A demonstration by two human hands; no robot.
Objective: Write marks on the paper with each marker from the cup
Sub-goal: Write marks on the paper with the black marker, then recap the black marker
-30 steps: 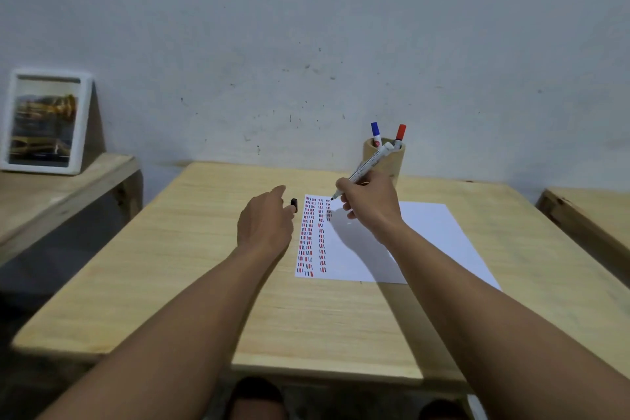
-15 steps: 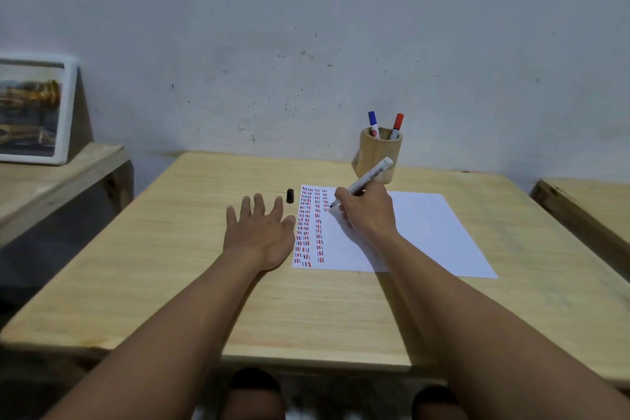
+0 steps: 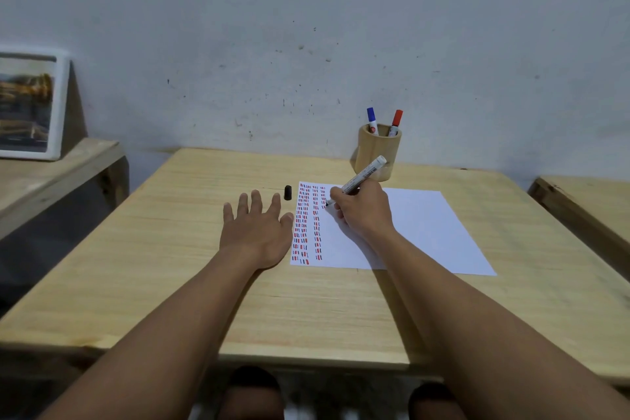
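- The right hand (image 3: 363, 211) is gripping the uncapped black marker (image 3: 356, 181) low on its barrel, tip touching the paper (image 3: 419, 228) — fingers clenched round it.
- The left hand (image 3: 257, 232) is lying flat and released on the table (image 3: 170, 249), beside the sheet.
- The marker is likely light, stiff, smooth — best pinched near the tip.
- Two markers are standing in the cup (image 3: 376, 153); one black cap (image 3: 287, 192) is resting apart.

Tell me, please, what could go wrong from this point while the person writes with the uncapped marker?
The black cap stands loose on the table just beyond the left hand; a nudge from the fingers could roll it away. The left hand lies flat beside the paper, not on it, so the sheet might slide under the marker. The right hand rests on the paper near the rows of marks and could smear fresh ink.
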